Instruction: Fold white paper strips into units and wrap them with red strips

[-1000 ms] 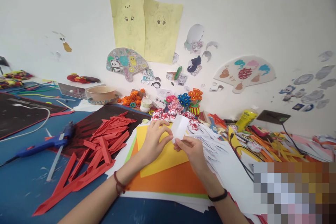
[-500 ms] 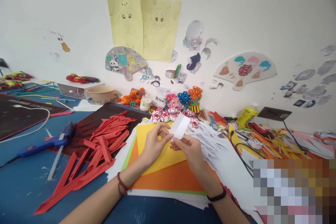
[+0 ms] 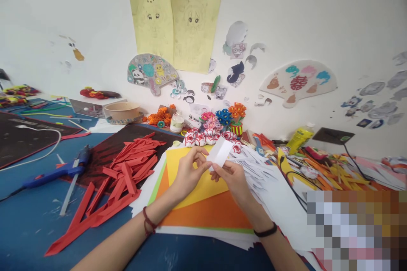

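On the blue surface (image 3: 28,228), toward the middle of the near edge, lies a stack of sheets (image 3: 206,216) in white, green and orange, topped by a yellow sheet (image 3: 179,161) set askew. Forearms reach over it, with a dark red bracelet (image 3: 148,221) on the left wrist and a black band (image 3: 266,232) on the right. Above the yellow sheet, the left hand (image 3: 189,171) grasps the lower left of a small white paper (image 3: 221,150) at the thumb tip, its index finger arched with a gap beneath. The right hand (image 3: 232,175) pinches the paper's lower end, thumb in front, other fingers curled in behind. The paper is plain and narrow, tilted with its far end up to the right, a lengthwise crease dividing a brighter half from a greyer one. Leftward sprawl red folded strips (image 3: 127,173); rightward, white folded strips (image 3: 257,169). Along the far edge stand red-and-white folded pieces (image 3: 200,139), a jar (image 3: 177,123) and a yellow bottle (image 3: 299,137) — labels too small to read — and a packet (image 3: 193,121) with black characters, also illegible. Beyond, a wall-mounted fan (image 3: 299,82) bears a red 囍.
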Demonstrator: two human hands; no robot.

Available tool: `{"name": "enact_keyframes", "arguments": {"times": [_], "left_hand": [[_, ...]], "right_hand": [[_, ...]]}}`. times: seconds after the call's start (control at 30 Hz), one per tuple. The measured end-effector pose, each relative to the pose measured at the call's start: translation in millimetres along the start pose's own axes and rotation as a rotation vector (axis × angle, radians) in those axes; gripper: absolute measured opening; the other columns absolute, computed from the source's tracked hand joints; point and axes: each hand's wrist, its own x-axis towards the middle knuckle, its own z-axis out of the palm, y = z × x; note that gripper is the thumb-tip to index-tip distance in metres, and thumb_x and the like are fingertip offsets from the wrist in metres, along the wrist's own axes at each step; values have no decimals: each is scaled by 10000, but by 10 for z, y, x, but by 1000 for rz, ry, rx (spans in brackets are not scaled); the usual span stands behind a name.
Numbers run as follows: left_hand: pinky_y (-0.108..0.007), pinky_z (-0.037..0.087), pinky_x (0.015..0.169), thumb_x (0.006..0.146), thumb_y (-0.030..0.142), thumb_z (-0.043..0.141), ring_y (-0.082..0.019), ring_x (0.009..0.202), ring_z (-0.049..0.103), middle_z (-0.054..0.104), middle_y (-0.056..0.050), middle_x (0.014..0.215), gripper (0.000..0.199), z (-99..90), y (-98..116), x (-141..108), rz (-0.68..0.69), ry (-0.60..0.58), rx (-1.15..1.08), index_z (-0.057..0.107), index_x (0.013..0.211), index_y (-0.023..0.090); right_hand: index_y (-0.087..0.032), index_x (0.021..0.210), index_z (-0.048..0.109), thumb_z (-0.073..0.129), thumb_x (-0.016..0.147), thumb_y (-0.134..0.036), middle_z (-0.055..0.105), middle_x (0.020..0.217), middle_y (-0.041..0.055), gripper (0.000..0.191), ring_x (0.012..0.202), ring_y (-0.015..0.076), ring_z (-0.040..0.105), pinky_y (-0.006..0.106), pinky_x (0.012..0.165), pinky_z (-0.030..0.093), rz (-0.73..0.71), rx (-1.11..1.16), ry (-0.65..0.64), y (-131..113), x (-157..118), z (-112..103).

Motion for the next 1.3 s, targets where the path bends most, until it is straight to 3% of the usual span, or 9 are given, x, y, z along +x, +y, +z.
{"name": "enact_keyframes", "arguments": {"times": [0.13,0.3,0.4,0.63,1.03,1.3], "left_hand": [[-234,436,642,851,366,609,-137,668,586,613,11,708,272,-25,-23,27,-59,-41,-64,513,1024,180],[-228,404,618,900,393,516,-134,654,554,628,-22,700,309,-54,-35,29,-30,-81,128,603,726,152],[-224,383,578,908,391,497,-125,597,528,613,-15,650,333,-52,-6,17,-56,-65,166,600,698,155],[-221,416,583,900,447,500,-136,628,564,654,-45,705,373,-7,65,-14,-138,-257,31,633,723,147],[-216,415,599,910,404,495,-123,629,539,617,-29,693,332,43,102,-64,-142,-276,-20,616,747,141],[-215,363,557,921,411,465,-119,596,509,577,-11,646,361,4,95,-41,-110,-255,97,587,714,143]], "right_hand": [[-145,740,696,700,778,-395,664,593,22,253,547,138,601,253,556,463,-32,-38,45,26,9,-18],[-140,762,704,701,770,-400,663,624,30,260,549,138,578,252,538,443,-26,-64,48,63,12,-19],[-148,741,700,687,778,-407,652,625,27,262,553,141,570,255,540,447,-48,-82,50,48,0,-14],[-164,653,665,686,768,-397,603,576,6,261,534,135,538,251,524,438,-92,-118,140,-8,-2,-33],[-162,637,649,693,772,-363,586,562,-3,246,518,121,511,239,504,400,-92,-75,146,-21,-11,-45],[-151,683,685,710,754,-373,622,575,15,234,513,130,539,244,506,430,-69,-73,157,-49,-6,-36]]}}
